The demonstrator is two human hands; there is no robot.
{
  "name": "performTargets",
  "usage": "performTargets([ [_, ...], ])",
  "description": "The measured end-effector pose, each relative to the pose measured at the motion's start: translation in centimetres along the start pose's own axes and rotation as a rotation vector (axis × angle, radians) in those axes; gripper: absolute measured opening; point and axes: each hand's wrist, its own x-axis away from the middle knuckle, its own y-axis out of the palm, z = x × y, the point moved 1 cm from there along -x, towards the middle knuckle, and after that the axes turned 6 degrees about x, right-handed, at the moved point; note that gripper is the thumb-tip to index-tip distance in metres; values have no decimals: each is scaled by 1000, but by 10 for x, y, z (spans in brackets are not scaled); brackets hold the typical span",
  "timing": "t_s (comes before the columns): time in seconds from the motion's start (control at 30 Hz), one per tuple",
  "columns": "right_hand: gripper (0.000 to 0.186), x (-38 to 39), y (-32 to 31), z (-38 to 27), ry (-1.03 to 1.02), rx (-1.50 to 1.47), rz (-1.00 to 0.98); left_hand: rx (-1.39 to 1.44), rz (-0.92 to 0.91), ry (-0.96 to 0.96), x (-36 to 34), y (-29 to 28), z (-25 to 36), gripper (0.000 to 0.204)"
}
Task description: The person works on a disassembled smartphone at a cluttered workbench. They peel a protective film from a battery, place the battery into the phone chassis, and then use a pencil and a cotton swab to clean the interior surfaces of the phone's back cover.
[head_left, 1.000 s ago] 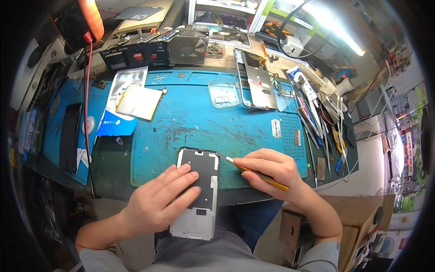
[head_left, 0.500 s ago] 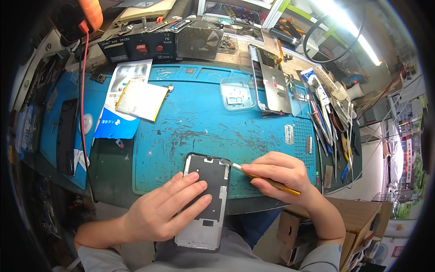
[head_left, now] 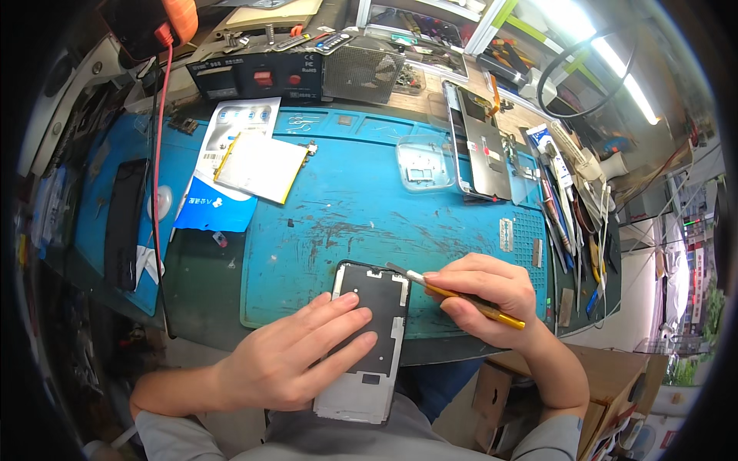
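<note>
A phone frame point(head_left: 377, 338), dark in its upper part and silver-grey below, lies tilted at the near edge of the mat. My left hand point(head_left: 296, 357) holds it, its fingers laid across the front from the left; the thumb is hidden. In my right hand point(head_left: 488, 296) is a slim craft knife point(head_left: 477, 307) with a gold handle and a thin grey blade, pinched between thumb and fingers. The blade reaches over the frame's upper right corner; whether it touches I cannot tell.
Beyond my hands stretches a scratched blue mat point(head_left: 346, 238). A battery point(head_left: 261, 165) lies on a packet at left. Further right are a clear tray point(head_left: 423, 165), an opened phone point(head_left: 480, 146) and several tweezers and tools point(head_left: 565, 207). A black power unit point(head_left: 261, 77) stands behind.
The whole scene has shifted right in the picture as my head turned slightly. The knife blade sits a little higher at the frame's upper right corner. Both hands keep their hold.
</note>
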Motion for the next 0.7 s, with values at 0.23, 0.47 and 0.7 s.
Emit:
performTargets([
  [0.23,37,-14,13,1,-126,87,-45,1,-70,31,3,-5,-3,49],
  [0.47,39,-14,15,2,-142,108,-54,-9,-84,46,3,-6,-5,48],
  [0.7,40,-15,15,1,-139,111,-58,-15,-93,52,4,-6,-6,49],
])
